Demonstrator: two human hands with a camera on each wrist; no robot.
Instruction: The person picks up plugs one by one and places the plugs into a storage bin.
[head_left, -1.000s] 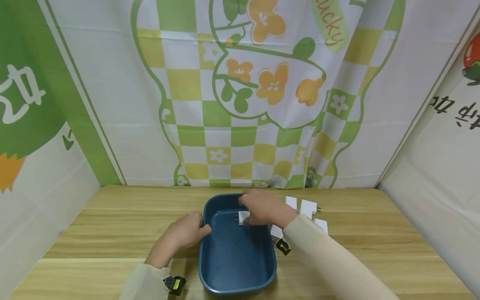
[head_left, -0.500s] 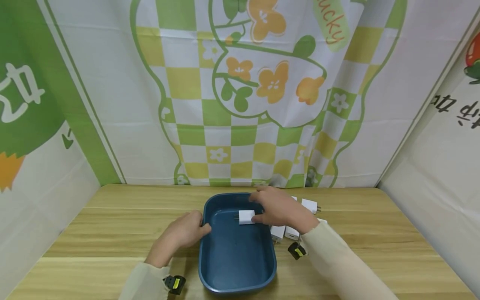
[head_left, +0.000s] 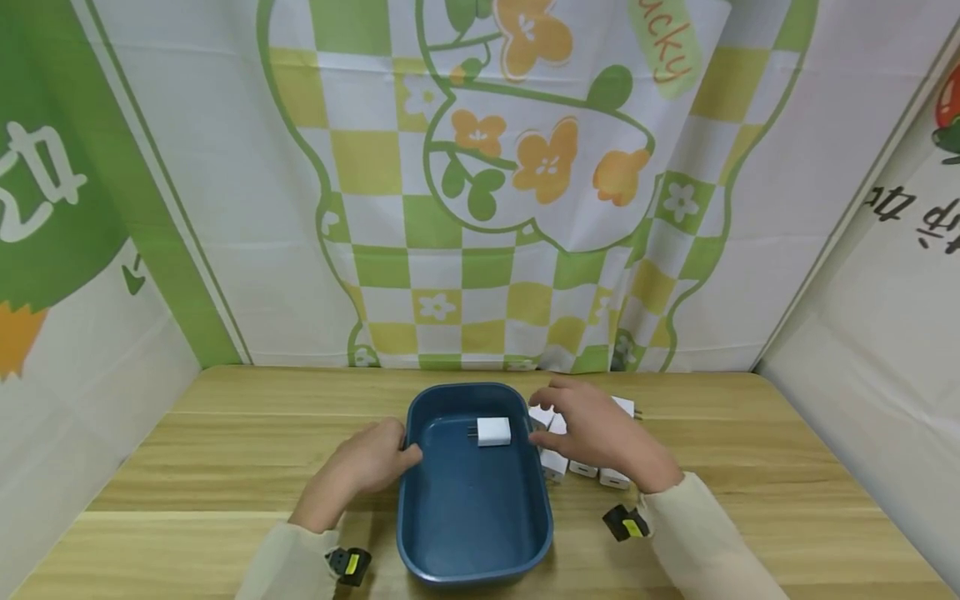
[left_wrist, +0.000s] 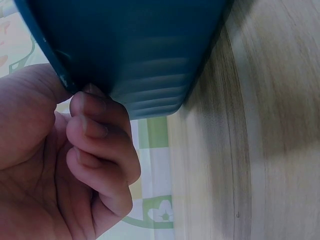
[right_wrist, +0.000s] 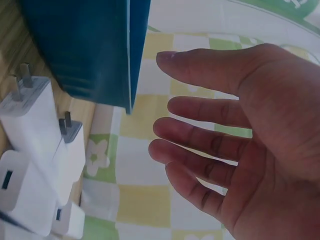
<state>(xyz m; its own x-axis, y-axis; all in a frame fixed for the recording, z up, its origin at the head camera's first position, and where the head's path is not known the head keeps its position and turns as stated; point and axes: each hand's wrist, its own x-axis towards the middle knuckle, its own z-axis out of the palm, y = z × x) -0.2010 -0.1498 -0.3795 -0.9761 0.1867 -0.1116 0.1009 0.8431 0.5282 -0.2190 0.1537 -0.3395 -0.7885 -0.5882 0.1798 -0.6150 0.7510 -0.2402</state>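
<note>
On the wooden table (head_left: 225, 450), one white charger (head_left: 493, 431) lies in the blue tub (head_left: 472, 533) whose rim the left hand (head_left: 365, 467) grips, while the right hand (head_left: 600, 429), fingers spread and empty, hovers above the loose chargers (head_left: 570, 462) just beneath it; next, it likely must pinch one.

Illumination is even and bright, with soft shadows on the worktop (head_left: 225, 450). The head view bows at its edges; both wrist views are blurred.

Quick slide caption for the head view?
Left hand grips blue plastic tub holding one white charger; open right hand hovers over more.
</note>
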